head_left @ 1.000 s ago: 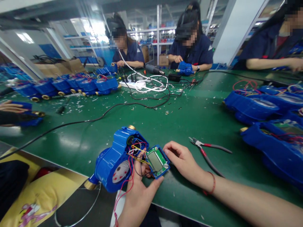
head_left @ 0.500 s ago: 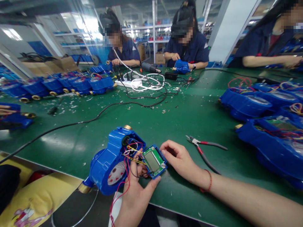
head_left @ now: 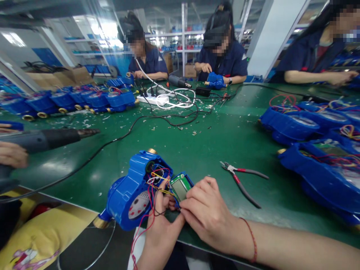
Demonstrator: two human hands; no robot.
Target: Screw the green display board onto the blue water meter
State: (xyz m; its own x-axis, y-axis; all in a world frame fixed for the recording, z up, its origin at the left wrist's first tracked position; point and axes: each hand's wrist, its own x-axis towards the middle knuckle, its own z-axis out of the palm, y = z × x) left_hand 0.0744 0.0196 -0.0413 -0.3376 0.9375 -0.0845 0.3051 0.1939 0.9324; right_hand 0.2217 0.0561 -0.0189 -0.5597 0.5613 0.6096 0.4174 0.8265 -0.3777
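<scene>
A blue water meter [head_left: 119,198] with brass ends lies near the table's front edge, its wiring compartment uncovered. Red, yellow, white and black wires run from it beside a green circuit board with a grey display [head_left: 179,189], set in a small blue housing. My left hand [head_left: 163,225] grips this display module from below, thumb at its lower edge. Bent over the board's lower right, my right hand [head_left: 206,210] has its fingertips pressed together at the module's edge; whatever they pinch is hidden. To the right, cutting pliers [head_left: 237,174] with grey-red handles lie spread.
Several blue meters [head_left: 323,161] crowd the right side, and more meters [head_left: 67,99] line the back left. A white power strip [head_left: 153,99] and cables cross the table. At left, another person's hand [head_left: 12,154] holds a heat gun [head_left: 47,140]. Co-workers sit opposite.
My right hand has moved from the module's upper right edge down and left over its lower right part. A heat gun in another person's hand has come in at the left.
</scene>
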